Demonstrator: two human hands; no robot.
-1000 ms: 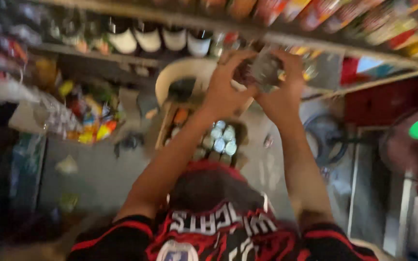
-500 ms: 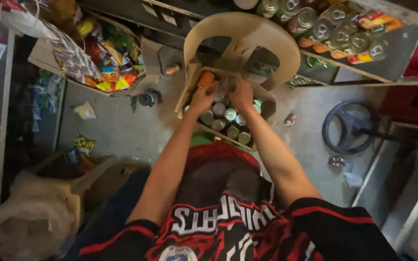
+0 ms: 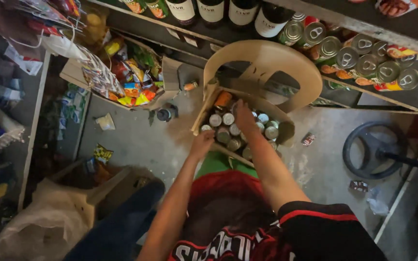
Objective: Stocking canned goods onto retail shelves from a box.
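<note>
My fingers (image 3: pixel 208 137) on the left hand (image 3: pixel 202 143) curl over the near rim of the cardboard box (image 3: pixel 200 116), gripping its edge at about seven o'clock of the box. My right hand (image 3: pixel 246 116) reaches down inside the box among the cans (image 3: pixel 228 126); its fingers are buried between the tins, and I cannot tell whether they are closed on one or just resting there. The box sits on the seat of a beige plastic chair (image 3: pixel 286 67), straight ahead at twelve o'clock, the silver can tops packed close together with one orange-topped can (image 3: pixel 223 99) at the far corner. At two o'clock, more cans lie on their sides on a shelf (image 3: pixel 364 53). At eleven o'clock an open carton of bright snack packets (image 3: pixel 126 77) leans by the concrete floor (image 3: pixel 136 140), with a small dark jar (image 3: pixel 164 114) just beside it. A black steering wheel (image 3: pixel 371 150) lies at three o'clock, well apart from the chair.
</note>
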